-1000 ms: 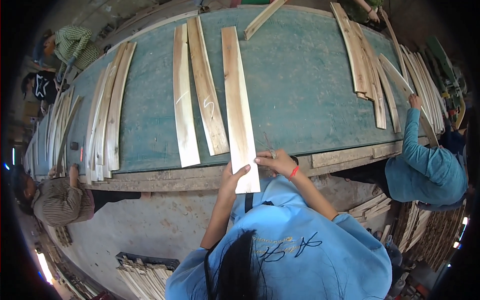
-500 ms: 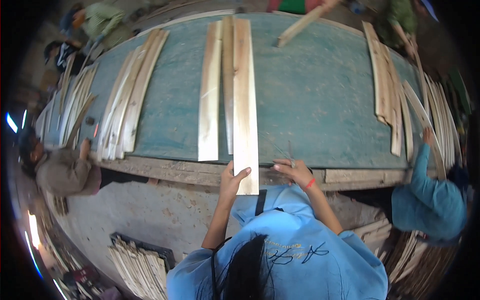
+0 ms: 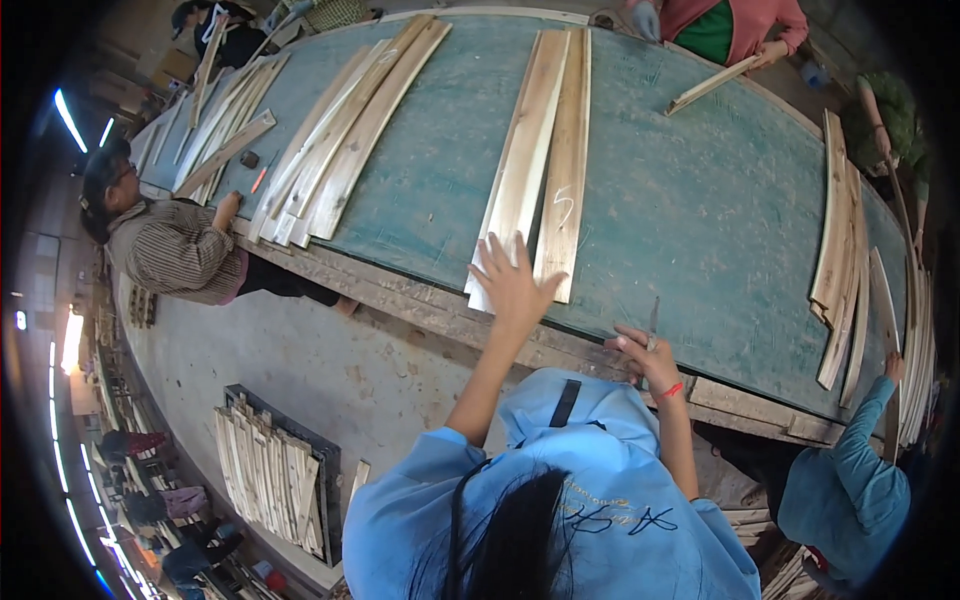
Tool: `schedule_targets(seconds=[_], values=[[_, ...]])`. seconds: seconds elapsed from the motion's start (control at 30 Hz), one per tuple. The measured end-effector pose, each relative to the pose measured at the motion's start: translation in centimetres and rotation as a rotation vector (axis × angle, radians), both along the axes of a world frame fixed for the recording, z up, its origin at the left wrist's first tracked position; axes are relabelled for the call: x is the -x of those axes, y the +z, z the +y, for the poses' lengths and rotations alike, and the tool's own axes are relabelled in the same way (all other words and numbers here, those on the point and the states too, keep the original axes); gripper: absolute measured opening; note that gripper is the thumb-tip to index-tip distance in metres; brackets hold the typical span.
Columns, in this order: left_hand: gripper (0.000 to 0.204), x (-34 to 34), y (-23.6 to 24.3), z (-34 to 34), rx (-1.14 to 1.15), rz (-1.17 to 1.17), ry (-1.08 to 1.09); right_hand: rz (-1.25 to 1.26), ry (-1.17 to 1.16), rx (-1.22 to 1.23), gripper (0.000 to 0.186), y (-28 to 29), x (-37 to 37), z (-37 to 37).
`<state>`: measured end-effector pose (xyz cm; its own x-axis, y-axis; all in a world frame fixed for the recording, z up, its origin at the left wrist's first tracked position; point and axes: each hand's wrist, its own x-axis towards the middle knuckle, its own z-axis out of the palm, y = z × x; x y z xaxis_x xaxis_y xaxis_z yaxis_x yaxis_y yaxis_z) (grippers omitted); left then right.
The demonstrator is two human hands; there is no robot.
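My left hand (image 3: 515,278) lies open with spread fingers on a long pale board (image 3: 525,130) at the middle of the green tabletop (image 3: 680,200). Another board (image 3: 568,150), with a chalk mark, lies along its right side. My right hand (image 3: 645,362) is near the front edge, right of my left hand, closed round a thin pointed metal tool (image 3: 653,318) that sticks up from the fingers.
Groups of boards lie left (image 3: 340,140) and right (image 3: 835,240). Co-workers stand at left (image 3: 175,245), right (image 3: 845,500) and far side (image 3: 730,25), one holding a short strip (image 3: 710,85). A dark rack (image 3: 325,480) of slats stands on the floor behind the near edge.
The board my left hand gripped has moved away from me onto the table among the middle boards, and that hand has opened onto it. The view has turned, shifting the table's surroundings.
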<state>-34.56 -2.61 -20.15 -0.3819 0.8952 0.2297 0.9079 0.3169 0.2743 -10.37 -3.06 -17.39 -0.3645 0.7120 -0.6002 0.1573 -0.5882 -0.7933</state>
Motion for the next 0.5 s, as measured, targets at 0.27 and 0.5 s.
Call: schedule_targets(seconds=[0.27,0.5], values=[[0.088,-1.0,-2.9,0.4,0.098,0.033,0.045,0.011,-0.078,0.000,0.051,0.4,-1.1,-0.2],[0.086,3.8,-3.2,-0.2,0.137,0.082,0.104,-0.019,-0.128,-0.010,0.048,1.1,-3.3,-1.2]])
